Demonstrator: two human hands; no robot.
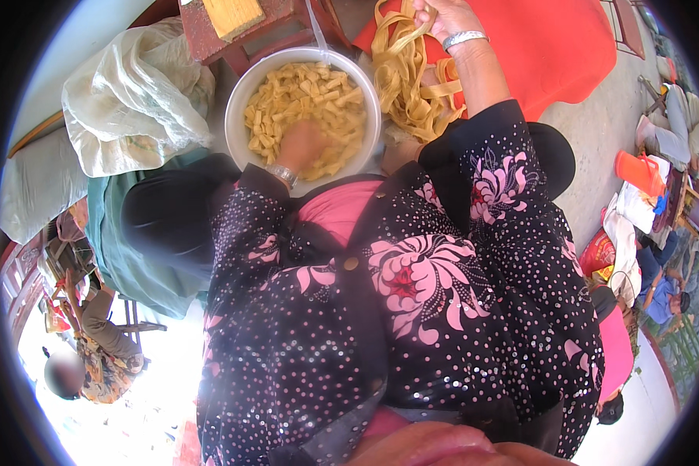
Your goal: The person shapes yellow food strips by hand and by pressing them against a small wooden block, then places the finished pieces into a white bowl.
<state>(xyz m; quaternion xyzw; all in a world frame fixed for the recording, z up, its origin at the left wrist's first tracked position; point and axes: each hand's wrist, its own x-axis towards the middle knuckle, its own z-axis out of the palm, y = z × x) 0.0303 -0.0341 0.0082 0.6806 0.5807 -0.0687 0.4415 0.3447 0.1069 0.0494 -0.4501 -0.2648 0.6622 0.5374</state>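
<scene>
A white round basin [231, 128] holds many short, folded pale-yellow pieces [311, 89]. My left hand [304, 146] reaches down among them, smeared by motion, its fingers not clear; a metal bracelet circles the wrist. Up at the right, my right hand [443, 17], also with a silver bangle, is closed on a bundle of long, flat golden-yellow strips [402, 74]. These strips hang in loops and pile up beside the basin, partly over a red cloth [555, 46]. What the strips are made of I cannot tell.
A dark red wooden stool [268, 31] with a yellow wood block [233, 15] stands behind the basin. Crumpled translucent plastic sheeting [136, 101] lies at the left. One person [101, 349] is at the lower left, others at the right, near an orange container [638, 172] and bags.
</scene>
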